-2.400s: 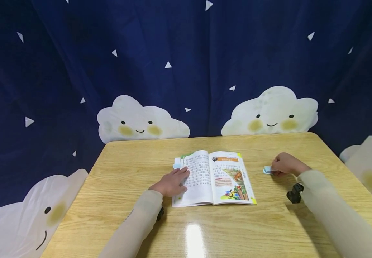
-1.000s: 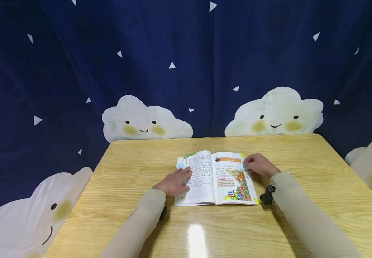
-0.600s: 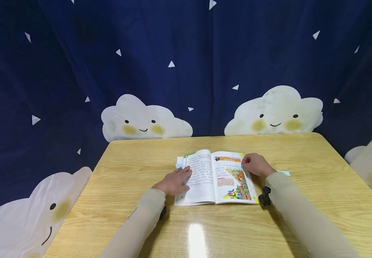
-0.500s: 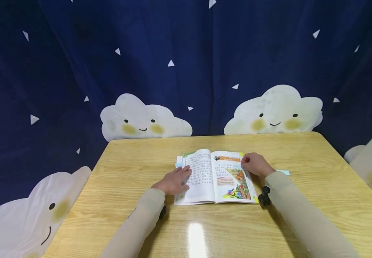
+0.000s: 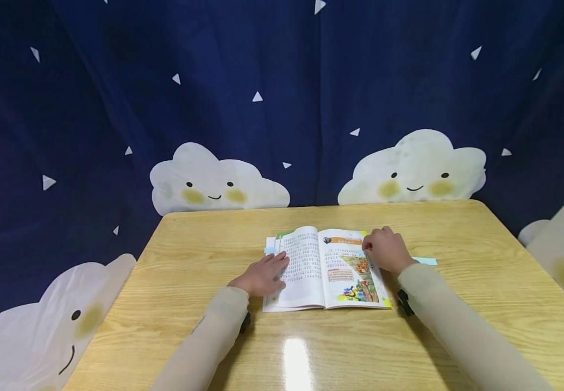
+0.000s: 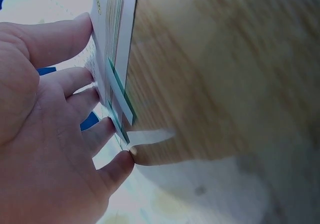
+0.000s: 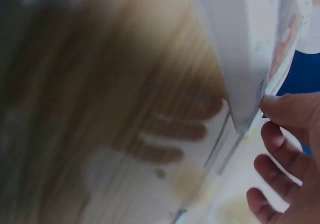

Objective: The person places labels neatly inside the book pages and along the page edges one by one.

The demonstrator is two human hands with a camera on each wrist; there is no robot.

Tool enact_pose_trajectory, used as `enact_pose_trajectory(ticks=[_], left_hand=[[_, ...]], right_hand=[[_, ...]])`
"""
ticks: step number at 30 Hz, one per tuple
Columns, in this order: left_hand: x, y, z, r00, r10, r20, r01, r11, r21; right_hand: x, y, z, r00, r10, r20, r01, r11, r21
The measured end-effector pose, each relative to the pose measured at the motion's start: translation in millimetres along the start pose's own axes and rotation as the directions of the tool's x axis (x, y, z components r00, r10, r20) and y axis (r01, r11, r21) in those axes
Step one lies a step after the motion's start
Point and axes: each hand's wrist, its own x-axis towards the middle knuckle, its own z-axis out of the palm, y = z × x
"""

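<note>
An open book point(image 5: 322, 271) lies on the wooden table, text on its left page and a coloured picture on its right page. My left hand point(image 5: 261, 274) rests with spread fingers on the left page; in the left wrist view the fingers point(image 6: 75, 38) are along the book's side, beside teal-edged tabs point(image 6: 120, 96). My right hand point(image 5: 387, 251) pinches the right page's outer edge near the top, where a small pale blue strip point(image 5: 362, 253) shows. In the right wrist view the thumb of my right hand point(image 7: 292, 149) meets the page edge point(image 7: 245, 83), its other fingers curled.
A pale blue and white slip or pad point(image 5: 425, 260) lies on the table point(image 5: 204, 271) just beyond the right wrist. White and pale blue tabs point(image 5: 269, 245) stick out from the book's upper left side. A dark blue curtain point(image 5: 306, 98) with clouds hangs behind.
My right hand has come left from the pale blue slips to the right page's edge and has lately turned a little there. My left hand has stayed on the left page.
</note>
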Motion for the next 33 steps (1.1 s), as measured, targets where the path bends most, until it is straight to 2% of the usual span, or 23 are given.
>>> enact_pose_trajectory(ticks=[3,8,16,21,29,31,33], left_hand=[[-1.2,-0.7,0.6,1.000,-0.007,0.002,0.007,1.000,-0.009],[-3.2,-0.1,-0.2,1.000,-0.022,0.004,0.022,1.000,-0.005],[-1.7,2.1,0.7,1.000,-0.004,-0.004,0.004,1.000,0.005],[-0.4,2.7,2.2,1.000,-0.011,-0.004,0.011,1.000,0.015],[-0.9,4.0,3.2,0.999,-0.034,-0.002,0.034,0.999,0.006],[-1.7,4.9,1.9,1.000,-0.030,-0.002,0.030,1.000,-0.007],[-2.1,5.9,0.0,1.000,-0.017,-0.006,0.017,1.000,-0.015]], right_hand=[[-5.1,0,3,0.994,-0.099,-0.055,0.095,0.992,-0.083],[-11.8,1,4,0.982,-0.183,-0.053,0.178,0.979,-0.096],[-21.3,12,0,0.987,-0.159,-0.024,0.154,0.977,-0.149],[-21.8,6,-8,0.991,-0.133,0.019,0.135,0.983,-0.121],[-17.2,-8,-12,0.976,-0.205,0.080,0.212,0.973,-0.095],[-18.0,-6,-12,0.978,-0.190,0.087,0.198,0.975,-0.099],[-19.7,-2,-13,0.987,-0.143,0.074,0.150,0.984,-0.096]])
